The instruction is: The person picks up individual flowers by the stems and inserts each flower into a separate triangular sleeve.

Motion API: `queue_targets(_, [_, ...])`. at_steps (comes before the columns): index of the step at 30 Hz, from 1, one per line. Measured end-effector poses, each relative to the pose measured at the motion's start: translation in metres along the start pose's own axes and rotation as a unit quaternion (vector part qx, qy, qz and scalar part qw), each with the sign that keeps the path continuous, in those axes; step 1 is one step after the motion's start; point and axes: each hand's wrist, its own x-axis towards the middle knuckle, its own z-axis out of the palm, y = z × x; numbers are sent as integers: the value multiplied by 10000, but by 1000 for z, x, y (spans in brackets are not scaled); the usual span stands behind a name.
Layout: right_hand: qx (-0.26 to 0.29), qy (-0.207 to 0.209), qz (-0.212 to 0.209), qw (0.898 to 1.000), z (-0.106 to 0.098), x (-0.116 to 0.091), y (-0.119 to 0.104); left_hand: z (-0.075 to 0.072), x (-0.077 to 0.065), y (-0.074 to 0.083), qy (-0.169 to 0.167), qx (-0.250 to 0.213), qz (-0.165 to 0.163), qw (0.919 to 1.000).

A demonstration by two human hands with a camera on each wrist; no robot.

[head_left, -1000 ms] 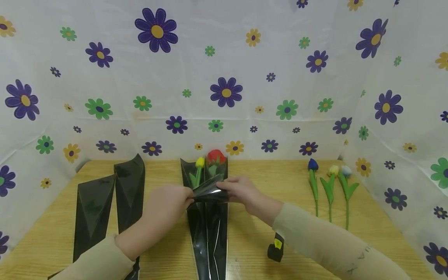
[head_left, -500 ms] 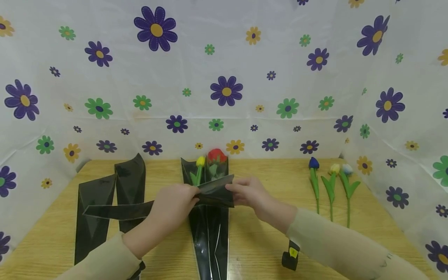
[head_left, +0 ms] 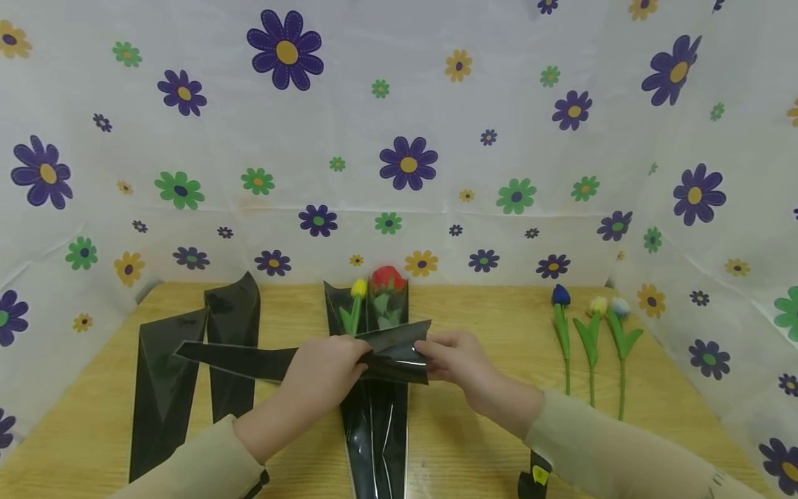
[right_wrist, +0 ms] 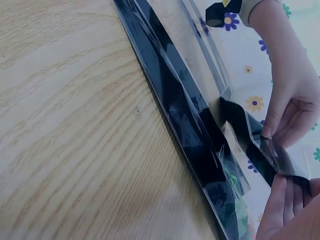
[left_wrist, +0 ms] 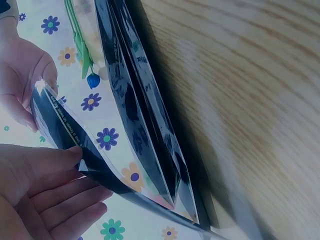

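My left hand (head_left: 324, 374) pinches a long black flower sleeve (head_left: 240, 360) around its middle, thumb on top in the left wrist view. At the sleeve's wide end, my right hand (head_left: 464, 367) pinches the edge between thumb and fingers. The sleeve lies crosswise in the air, its narrow end pointing left. Below it on the table, two black sleeves (head_left: 374, 443) lie side by side; a yellow tulip (head_left: 358, 298) shows in the left one and a red rose (head_left: 387, 278) in the right one. The held sleeve hides part of both.
On the left of the wooden table (head_left: 486, 312) lie two more black sleeves (head_left: 163, 388), (head_left: 232, 326) with no flower showing. At the right are a blue tulip (head_left: 561, 296), a yellowish tulip (head_left: 596, 308) and a pale blue tulip (head_left: 620, 309). A flower-patterned cloth (head_left: 349, 125) hangs behind.
Both hands have moved slightly right, and the right hand has shifted a little lower. The held sleeve, bunched between them a second ago, now shows its long narrow end extending left.
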Motion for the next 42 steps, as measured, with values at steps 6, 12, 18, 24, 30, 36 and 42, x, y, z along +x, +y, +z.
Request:
queue_targets(6, [78, -124, -91, 9999, -3, -1, 6, 5, 0, 4, -229, 125, -45, 9996])
queue_targets(12, [22, -63, -43, 10000, -6, -1, 7, 7, 8, 9, -54, -178, 60, 9998])
queue_targets(18, [29, -51, -21, 10000, -7, -2, 7, 7, 18, 18, -40, -668, 187, 9976])
queue_targets(24, [84, -173, -124, 9997, -5, -4, 9, 13, 23, 23, -9, -962, 460, 9943])
queue_targets(30, [75, -269, -253, 9993, -5, -4, 11, 17, 23, 25, 20, -1142, 558, 9919])
queue_targets(36, [-10, -255, -190, 9995, -5, -5, 12, 15, 21, 25, 87, -1089, 560, 9924])
queue_targets(42, [23, -276, -162, 9995, -4, -2, 16, 13, 18, 25, 266, -1088, 465, 9926])
